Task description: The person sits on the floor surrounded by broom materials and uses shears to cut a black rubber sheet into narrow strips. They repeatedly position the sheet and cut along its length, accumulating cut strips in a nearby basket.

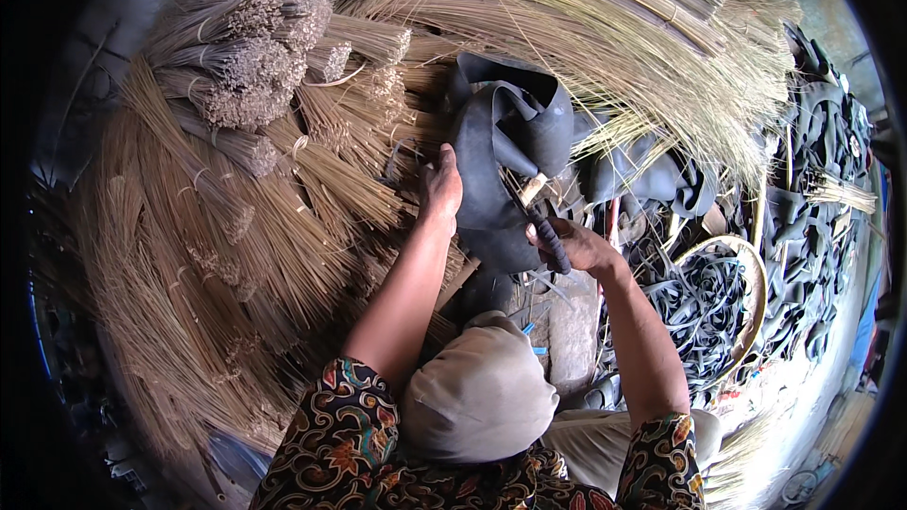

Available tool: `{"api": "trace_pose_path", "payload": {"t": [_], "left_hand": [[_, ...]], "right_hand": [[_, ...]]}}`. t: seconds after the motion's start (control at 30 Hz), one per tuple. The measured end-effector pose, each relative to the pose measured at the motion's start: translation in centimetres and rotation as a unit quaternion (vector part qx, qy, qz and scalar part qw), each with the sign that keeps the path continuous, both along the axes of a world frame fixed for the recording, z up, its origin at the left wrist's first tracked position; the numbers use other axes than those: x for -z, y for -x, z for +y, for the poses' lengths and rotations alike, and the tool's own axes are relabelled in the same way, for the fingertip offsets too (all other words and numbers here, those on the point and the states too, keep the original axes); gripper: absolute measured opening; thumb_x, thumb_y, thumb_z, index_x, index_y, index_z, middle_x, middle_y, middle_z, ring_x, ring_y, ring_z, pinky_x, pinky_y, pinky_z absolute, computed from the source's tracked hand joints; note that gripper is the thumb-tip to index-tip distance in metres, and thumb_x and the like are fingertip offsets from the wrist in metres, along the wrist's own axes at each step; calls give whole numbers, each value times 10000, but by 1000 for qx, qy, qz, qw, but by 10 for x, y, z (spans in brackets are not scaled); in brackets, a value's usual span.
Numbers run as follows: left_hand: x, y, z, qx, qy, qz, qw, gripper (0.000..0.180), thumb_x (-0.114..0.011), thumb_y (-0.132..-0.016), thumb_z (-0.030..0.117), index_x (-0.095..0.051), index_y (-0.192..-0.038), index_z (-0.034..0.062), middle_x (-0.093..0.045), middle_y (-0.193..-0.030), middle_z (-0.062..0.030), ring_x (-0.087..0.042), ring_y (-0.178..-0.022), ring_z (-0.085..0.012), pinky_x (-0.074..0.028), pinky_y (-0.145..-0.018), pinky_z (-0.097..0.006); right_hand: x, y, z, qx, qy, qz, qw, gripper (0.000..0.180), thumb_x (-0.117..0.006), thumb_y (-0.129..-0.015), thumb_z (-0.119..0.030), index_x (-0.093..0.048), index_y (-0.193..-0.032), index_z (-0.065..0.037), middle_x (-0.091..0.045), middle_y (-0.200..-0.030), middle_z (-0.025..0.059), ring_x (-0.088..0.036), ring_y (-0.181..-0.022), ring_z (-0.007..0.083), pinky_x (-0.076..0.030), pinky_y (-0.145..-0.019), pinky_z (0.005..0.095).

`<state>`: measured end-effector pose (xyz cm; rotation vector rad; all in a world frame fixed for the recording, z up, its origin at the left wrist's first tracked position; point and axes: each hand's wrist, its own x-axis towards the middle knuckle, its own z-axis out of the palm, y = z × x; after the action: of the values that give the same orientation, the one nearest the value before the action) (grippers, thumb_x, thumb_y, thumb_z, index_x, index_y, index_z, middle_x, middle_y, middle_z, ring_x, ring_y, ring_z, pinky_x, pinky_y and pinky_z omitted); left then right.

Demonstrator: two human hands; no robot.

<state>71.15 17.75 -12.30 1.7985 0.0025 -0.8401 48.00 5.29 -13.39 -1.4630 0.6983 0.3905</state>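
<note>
A large, curled piece of black rubber sheet (pixel 477 151) is held up in front of me, its upper part looped over on itself. My left hand (pixel 441 187) grips its left edge with the thumb up; most of the fingers are hidden behind it. On the lower right side of the rubber, my right hand (pixel 574 247) is closed round a tool with a dark, ridged, wrapped handle (pixel 548 238). A narrow dark blade seems to run up from that handle against the rubber. Whether it has one blade or two I cannot tell.
Tied bundles of dry stalks (pixel 255 66) pile up at left, with long loose grass (pixel 605 28) across the back. To the right sit a round basket rim (pixel 756 293) round black rubber strips (pixel 704 307) and more rubber scraps (pixel 812 255). My cloth-covered knee (pixel 482 392) is below.
</note>
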Motion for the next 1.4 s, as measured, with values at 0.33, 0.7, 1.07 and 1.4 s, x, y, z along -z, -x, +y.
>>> {"api": "trace_pose_path", "payload": {"t": [0.33, 0.7, 1.07, 1.4], "left_hand": [[-26, -2, 13, 137, 275, 296, 905, 838, -750, -897, 586, -500, -1489, 49, -598, -1461, -124, -564, -1350, -271, -412, -1166, -482], [-64, -5, -11, 219, 229, 203, 926, 729, -855, -782, 156, -544, -1434, 61, -667, -1317, -81, -614, -1236, -232, -449, -1121, -434], [-87, -18, -10, 306, 181, 102, 929, 787, -853, -736, 138, -532, -1450, 55, -659, -1334, -61, -585, -1254, -186, -385, -1156, -371], [-80, -19, -9, 372, 178, 104, 905, 778, -863, -753, 176, -542, -1452, 58, -660, -1338, -51, -602, -1228, -181, -422, -1135, -369]], "right_hand": [[-33, 32, -27, -27, 5, -8, 1000, 774, -705, -901, -682, -657, -1231, 17, -628, -888, 37, -554, -800, 142, -483, -726, 341], [-61, 69, -52, -142, 124, -61, 980, 816, -572, -915, -796, -666, -1131, -14, -661, -839, 89, -630, -783, 209, -523, -752, 417], [-109, 60, -96, -142, 169, -75, 972, 793, -562, -916, -803, -635, -1013, -20, -592, -765, 49, -569, -712, 160, -477, -643, 355], [-90, 32, -101, -172, 210, -106, 957, 834, -570, -895, -820, -673, -1046, -6, -628, -735, 64, -634, -697, 187, -506, -638, 377]]}}
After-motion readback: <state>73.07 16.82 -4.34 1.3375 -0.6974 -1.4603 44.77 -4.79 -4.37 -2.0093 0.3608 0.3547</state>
